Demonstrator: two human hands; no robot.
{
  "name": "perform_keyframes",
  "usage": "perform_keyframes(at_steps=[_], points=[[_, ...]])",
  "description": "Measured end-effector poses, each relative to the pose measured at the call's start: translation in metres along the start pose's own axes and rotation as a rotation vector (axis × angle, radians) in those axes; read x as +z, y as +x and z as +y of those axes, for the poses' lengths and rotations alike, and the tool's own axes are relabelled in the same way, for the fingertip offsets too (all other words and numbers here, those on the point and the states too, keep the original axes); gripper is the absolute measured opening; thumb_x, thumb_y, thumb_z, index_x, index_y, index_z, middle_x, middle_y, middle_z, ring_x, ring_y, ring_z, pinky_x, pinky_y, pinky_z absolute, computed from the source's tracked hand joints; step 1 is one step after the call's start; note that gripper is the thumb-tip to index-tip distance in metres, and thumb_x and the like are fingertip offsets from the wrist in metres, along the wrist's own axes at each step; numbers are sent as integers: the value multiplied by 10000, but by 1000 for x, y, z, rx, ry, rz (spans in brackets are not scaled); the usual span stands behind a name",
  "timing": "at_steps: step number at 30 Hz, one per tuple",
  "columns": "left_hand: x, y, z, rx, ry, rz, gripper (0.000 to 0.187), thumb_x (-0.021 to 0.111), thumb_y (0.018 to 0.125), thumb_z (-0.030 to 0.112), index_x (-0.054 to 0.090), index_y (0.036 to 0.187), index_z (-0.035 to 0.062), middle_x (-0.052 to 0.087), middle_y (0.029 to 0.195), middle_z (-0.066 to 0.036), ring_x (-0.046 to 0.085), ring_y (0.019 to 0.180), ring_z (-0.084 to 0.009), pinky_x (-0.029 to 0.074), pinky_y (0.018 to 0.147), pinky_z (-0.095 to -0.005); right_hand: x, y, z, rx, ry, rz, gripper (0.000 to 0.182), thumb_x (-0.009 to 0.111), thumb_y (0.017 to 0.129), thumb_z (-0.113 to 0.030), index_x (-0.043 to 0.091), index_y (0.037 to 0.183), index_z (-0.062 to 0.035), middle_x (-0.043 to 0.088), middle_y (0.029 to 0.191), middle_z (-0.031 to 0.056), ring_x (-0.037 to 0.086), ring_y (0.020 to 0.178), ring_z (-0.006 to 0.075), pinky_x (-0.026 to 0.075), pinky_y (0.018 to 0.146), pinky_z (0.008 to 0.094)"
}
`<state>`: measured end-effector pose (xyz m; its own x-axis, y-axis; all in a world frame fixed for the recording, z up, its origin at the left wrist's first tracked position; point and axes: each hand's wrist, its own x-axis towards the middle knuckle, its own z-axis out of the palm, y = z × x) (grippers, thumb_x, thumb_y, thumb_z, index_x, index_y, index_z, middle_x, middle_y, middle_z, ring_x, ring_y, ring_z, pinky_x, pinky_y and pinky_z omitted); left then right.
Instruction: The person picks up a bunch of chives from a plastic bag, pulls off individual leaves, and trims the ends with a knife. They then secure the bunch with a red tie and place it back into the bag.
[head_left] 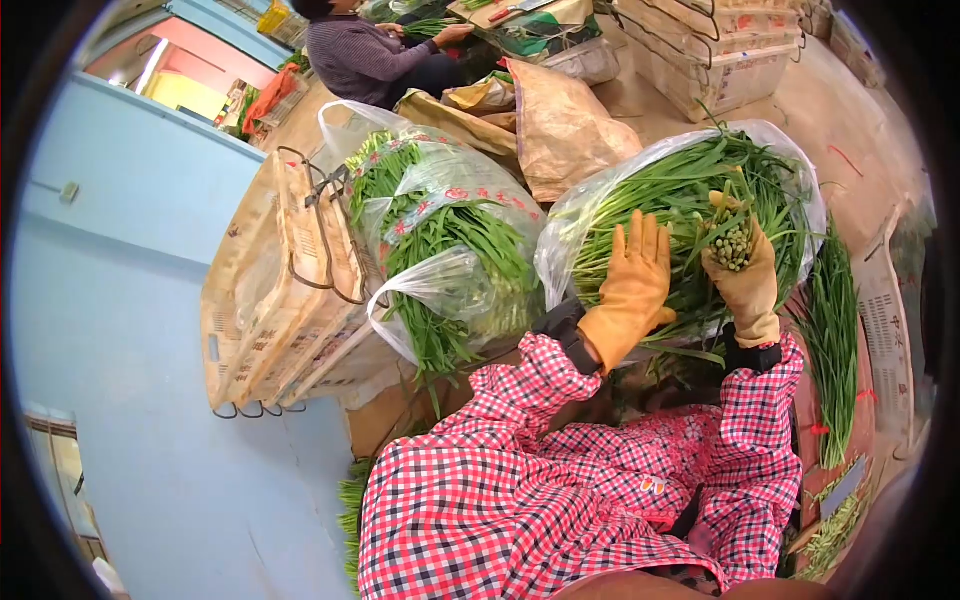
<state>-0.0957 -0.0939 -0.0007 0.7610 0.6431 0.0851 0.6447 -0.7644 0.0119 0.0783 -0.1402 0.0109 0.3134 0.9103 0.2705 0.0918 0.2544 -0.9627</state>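
Note:
My right hand (748,290), in a tan rubber glove, is wrapped round a bunch of garlic chives (732,245), whose pale cut ends face me. Beside it, my left hand (632,295) in an orange-tan glove is spread with fingers stretched out over the leaves, holding nothing. Both hands are over an opened clear plastic bag (810,185) full of long green chives (640,215). To the left, a second plastic bag (465,275) with red print holds more chives.
Stacked plastic crates (270,290) stand at left, more crates (710,60) at the back. A brown sack (565,125) lies beyond the bags. A tied chive bundle (830,350) and a flat blade (843,488) lie at right. Another person (365,55) sits at the back.

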Motion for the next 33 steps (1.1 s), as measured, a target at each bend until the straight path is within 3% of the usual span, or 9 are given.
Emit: perform_keyframes(at_steps=[3, 6, 9, 13, 15, 20, 28, 30, 33], points=[[-7, 4, 9, -15, 18, 47, 1170, 734, 655, 667, 318, 1469, -64, 194, 1553, -323, 130, 1448, -504, 111, 1173, -599, -6, 2, 0, -8, 27, 41, 560, 670, 801, 67, 510, 1334, 8, 640, 1253, 56, 623, 1095, 116, 494, 919, 248], [-14, 2, 17, 40, -60, 121, 1183, 741, 647, 670, 298, 1492, -28, 198, 1561, -304, 111, 1467, -470, 116, 1183, -572, -5, 6, -5, -137, -107, 100, 526, 690, 805, 25, 539, 1308, -5, 671, 1187, 54, 635, 1047, 114, 503, 894, 256], [44, 22, 15, -59, -79, -63, 1262, 804, 592, 634, 235, 1505, -26, 196, 1581, -250, 133, 1482, -409, 116, 1189, -552, -10, 5, -8, -107, -278, 125, 488, 729, 793, -28, 589, 1261, -34, 700, 1106, 48, 645, 973, 106, 516, 851, 269], [100, 17, -2, -13, -233, 76, 1282, 798, 574, 656, 246, 1487, -53, 230, 1538, -298, 160, 1459, -438, 119, 1173, -574, -19, 9, -5, -210, -117, 167, 500, 763, 770, -67, 602, 1243, -43, 710, 1087, 61, 650, 940, 97, 525, 836, 281], [104, 13, 0, 14, -218, 101, 1298, 786, 574, 673, 237, 1486, -68, 227, 1533, -310, 159, 1455, -444, 117, 1167, -585, -44, 15, -4, -274, -158, 225, 471, 723, 795, 30, 602, 1247, -22, 692, 1100, 39, 646, 922, 90, 518, 825, 250], [122, 13, 0, 30, -145, 122, 1307, 727, 603, 727, 212, 1496, -76, 220, 1539, -306, 134, 1457, -457, 108, 1159, -604, -72, 35, -67, -438, -140, 409, 485, 808, 765, -69, 633, 1214, -13, 698, 1011, 32, 635, 901, 119, 524, 815, 287], [112, 8, -1, -27, -129, 17, 1261, 736, 645, 680, 189, 1509, -57, 223, 1551, -290, 152, 1459, -447, 113, 1168, -582, -127, 35, -181, -661, 9, 431, 177, 660, 903, -175, 658, 1021, -42, 686, 887, 24, 653, 789, 151, 538, 685, 287], [110, 6, -3, -16, -128, 15, 1245, 748, 648, 661, 203, 1503, -60, 226, 1548, -294, 164, 1455, -449, 122, 1164, -585, -127, 10, -213, -846, -103, 361, 184, 621, 925, -166, 676, 1030, -24, 690, 882, 38, 664, 805, 136, 547, 715, 259], [107, 6, -5, 6, -107, 43, 1205, 753, 672, 642, 225, 1494, -62, 261, 1534, -292, 194, 1447, -444, 139, 1161, -580, -144, -35, -253, -862, -200, 440, 213, 642, 908, -170, 699, 1045, -18, 702, 905, 51, 669, 841, 145, 549, 772, 263]])
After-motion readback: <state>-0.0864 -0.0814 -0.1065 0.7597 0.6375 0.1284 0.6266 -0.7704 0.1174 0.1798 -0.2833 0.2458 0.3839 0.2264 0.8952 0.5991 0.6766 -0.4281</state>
